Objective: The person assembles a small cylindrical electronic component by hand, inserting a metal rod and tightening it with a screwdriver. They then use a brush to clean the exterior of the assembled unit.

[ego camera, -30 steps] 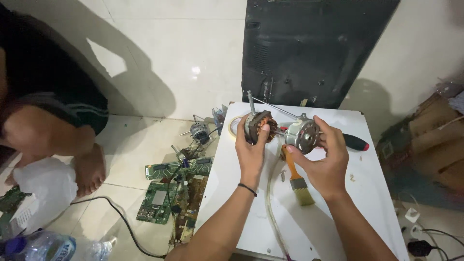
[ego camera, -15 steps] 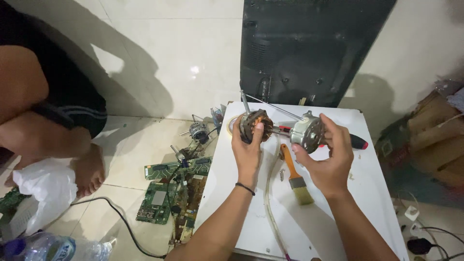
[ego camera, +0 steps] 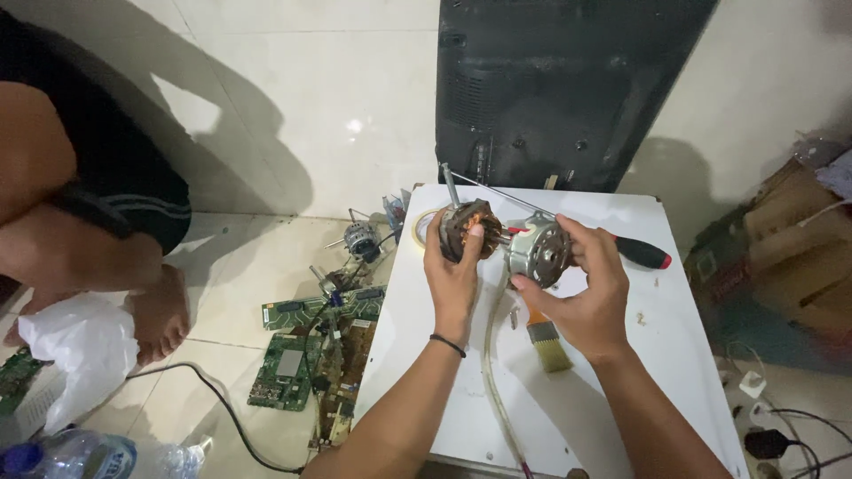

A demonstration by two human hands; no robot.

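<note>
Both hands grip parts of a small electric motor above a white table [ego camera: 639, 355], seen from the single head view. Closed around the motor's wound core [ego camera: 466, 228], the left hand [ego camera: 454, 270] has its fingers wrapped behind the dark, copper-coloured piece and its thumb pressed on the front. Just to the right of that grip, the right hand [ego camera: 581, 293] clasps the silver motor housing [ego camera: 537, 253], fingers curled over its top and thumb beneath it; a short shaft joins the two pieces between the hands. Below the right hand's grip a paintbrush [ego camera: 543, 335] with an orange handle lies flat on the table, and a pale cord [ego camera: 493, 372] runs down the tabletop under the left wrist. Beyond the right hand lies a screwdriver [ego camera: 641, 253] with a red and black handle. Behind both grips a dark panel [ego camera: 568, 89] leans against the wall. Left of the left hand, down on the tiled floor, lie green circuit boards [ego camera: 302, 355] and another small motor [ego camera: 361, 238]. Further left, another person's leg [ego camera: 89, 257] rests near a white plastic bag [ego camera: 75, 346].
</note>
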